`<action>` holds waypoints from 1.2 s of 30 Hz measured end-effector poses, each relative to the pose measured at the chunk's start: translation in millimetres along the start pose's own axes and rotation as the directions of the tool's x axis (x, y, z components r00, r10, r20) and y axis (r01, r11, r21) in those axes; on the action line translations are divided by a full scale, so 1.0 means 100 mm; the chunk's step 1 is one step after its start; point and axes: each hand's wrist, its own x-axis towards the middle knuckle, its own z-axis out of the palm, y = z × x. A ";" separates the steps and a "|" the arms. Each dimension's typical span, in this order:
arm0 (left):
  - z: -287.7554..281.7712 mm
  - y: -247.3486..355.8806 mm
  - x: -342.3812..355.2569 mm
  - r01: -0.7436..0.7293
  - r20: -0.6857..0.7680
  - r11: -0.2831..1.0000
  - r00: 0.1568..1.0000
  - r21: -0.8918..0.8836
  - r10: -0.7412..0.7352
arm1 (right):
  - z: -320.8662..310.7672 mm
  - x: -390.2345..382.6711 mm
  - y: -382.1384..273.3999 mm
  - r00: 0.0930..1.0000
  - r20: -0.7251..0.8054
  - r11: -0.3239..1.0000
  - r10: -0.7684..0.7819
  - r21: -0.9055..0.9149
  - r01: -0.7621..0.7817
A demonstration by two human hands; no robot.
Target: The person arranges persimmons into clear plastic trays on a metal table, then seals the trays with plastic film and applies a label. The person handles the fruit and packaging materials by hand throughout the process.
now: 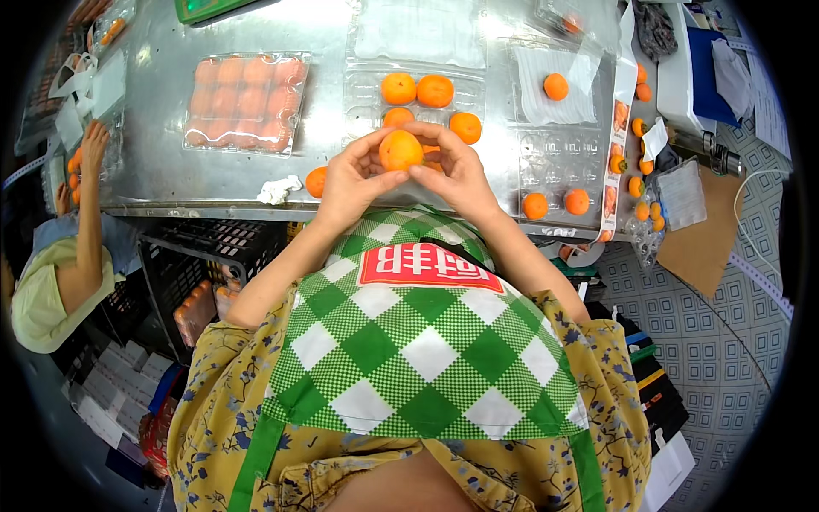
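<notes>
Taking the held fruit (401,150) as the dial's centre, with twelve pointing away from the wearer, a co-worker's hand (94,141) is far out at nine, near some orange fruits. Between nine and ten, a closed clear pack (245,102) full of orange fruits lies on the metal tabletop (327,81). Crumpled white tissue (279,190) and a loose fruit (316,182) sit between eight and nine. The left hand (363,171) and right hand (454,166) pinch the held fruit from either side, fingers curved round it, thumbs at its near edge, above the tabletop's front. At twelve, an open clear tray (365,90) bears several fruits, one partly hidden by the right hand. At three, another tray (554,155) has two fruits in its near row; between two and three, one fruit (555,86) rests on a white liner (537,104).
</notes>
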 end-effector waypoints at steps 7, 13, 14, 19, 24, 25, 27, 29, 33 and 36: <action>-0.10 0.02 -0.02 -0.011 0.103 0.998 0.995 -0.062 0.018 | -0.03 0.08 -0.04 0.984 -0.017 0.953 0.179 0.253 -0.169; -0.07 0.06 -0.06 0.062 0.193 0.982 0.981 -0.179 -0.026 | -0.08 0.06 -0.07 0.963 0.003 0.889 0.268 0.385 -0.248; -0.07 0.06 -0.06 0.064 0.195 0.982 0.980 -0.180 -0.028 | -0.08 0.06 -0.09 0.964 0.006 0.886 0.268 0.391 -0.249; -0.05 0.08 -0.08 0.072 0.209 0.980 0.977 -0.184 -0.033 | -0.07 0.02 -0.10 0.964 -0.014 0.896 0.266 0.373 -0.242; -0.04 0.10 -0.09 0.053 0.213 0.986 0.977 -0.161 -0.017 | -0.07 0.02 -0.09 0.972 -0.029 0.925 0.234 0.314 -0.214; -0.05 0.10 -0.09 0.055 0.219 0.986 0.976 -0.155 -0.020 | -0.06 0.02 -0.09 0.974 -0.033 0.935 0.225 0.289 -0.206; -0.08 0.10 -0.09 0.086 0.236 0.986 0.970 -0.143 -0.050 | -0.06 0.00 -0.07 0.980 -0.044 0.962 0.197 0.202 -0.184; -0.12 0.08 -0.10 0.143 0.256 0.981 0.961 -0.131 -0.105 | -0.06 -0.04 -0.04 0.986 -0.053 0.985 0.158 0.077 -0.154; -0.11 0.05 -0.14 0.166 0.234 0.979 0.963 -0.115 -0.135 | -0.04 -0.10 0.00 0.977 -0.027 0.972 0.213 0.105 -0.209; -0.08 0.07 -0.15 0.138 0.214 0.987 0.970 -0.083 -0.118 | -0.01 -0.11 0.03 0.974 -0.017 0.966 0.228 0.126 -0.224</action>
